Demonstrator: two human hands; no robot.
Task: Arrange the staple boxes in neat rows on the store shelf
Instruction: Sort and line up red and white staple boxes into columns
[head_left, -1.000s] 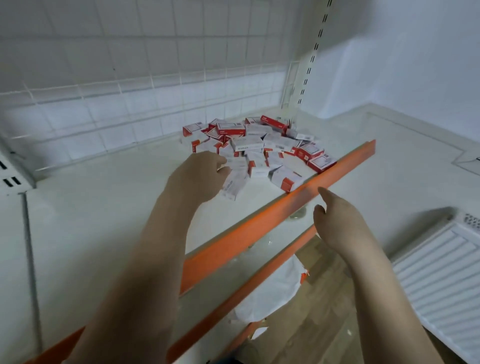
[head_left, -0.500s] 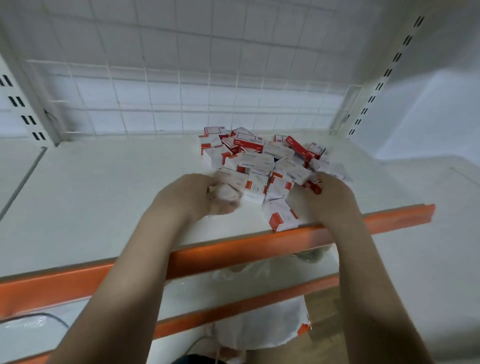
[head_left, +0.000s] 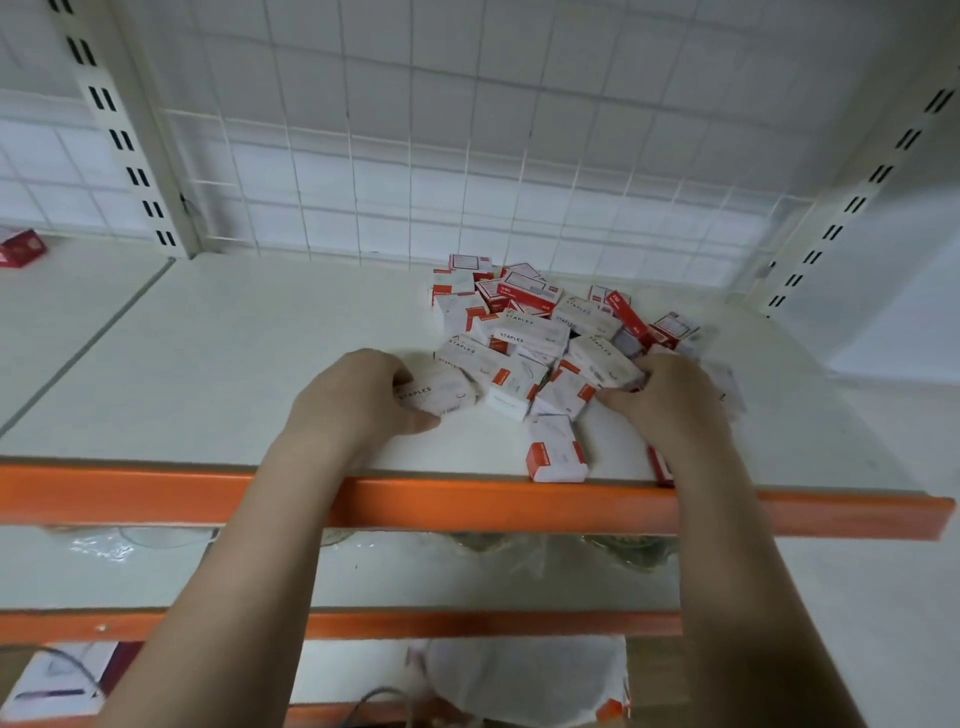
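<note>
White shelf (head_left: 218, 374) | left hand (head_left: 358, 400) grip curled round staple box (head_left: 434, 397) | right hand (head_left: 670, 395) grip unclear in box pile (head_left: 540, 322)

My one camera sits on my head, looking forward and down from close above the white shelf board with its orange front rail (head_left: 467, 501). The white wire-grid back panel (head_left: 467, 171) fills twelve o'clock; lower shelves show at six.

White wire grid panel (head_left: 467, 156) behind; slotted uprights (head_left: 130, 150) L & R. Red box (head_left: 21, 248) far L. Plastic bags (head_left: 524, 680) on lower level.
</note>
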